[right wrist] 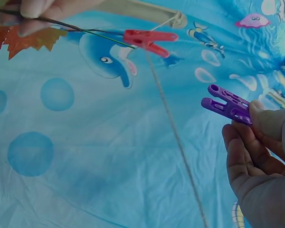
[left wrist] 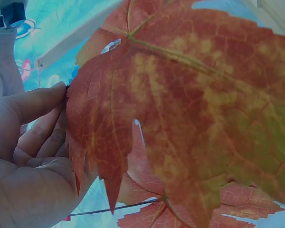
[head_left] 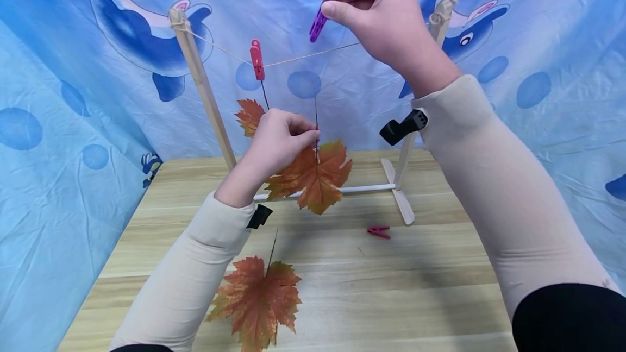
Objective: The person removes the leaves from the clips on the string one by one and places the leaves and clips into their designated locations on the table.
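My left hand [head_left: 283,143] pinches the thin dark stem of an orange-red maple leaf [head_left: 320,181], which hangs below the fingers and fills much of the left wrist view. Higher up, above a thin string [head_left: 313,56], my right hand [head_left: 383,20] holds a purple clothespin [right wrist: 225,104] by one end between thumb and fingers. Clipped to the string on the left, a red clothespin [head_left: 257,61] grips the stem of another maple leaf [head_left: 249,117], partly hidden behind my left hand. The purple clothespin is apart from both string and stem.
The string runs between two wooden posts [head_left: 201,83], joined low down by a white rod [head_left: 367,189]. On the wooden table [head_left: 362,297] lie a third maple leaf [head_left: 264,297] and a dark pink clothespin [head_left: 379,231]. Behind hangs a blue dolphin-print cloth [head_left: 552,26].
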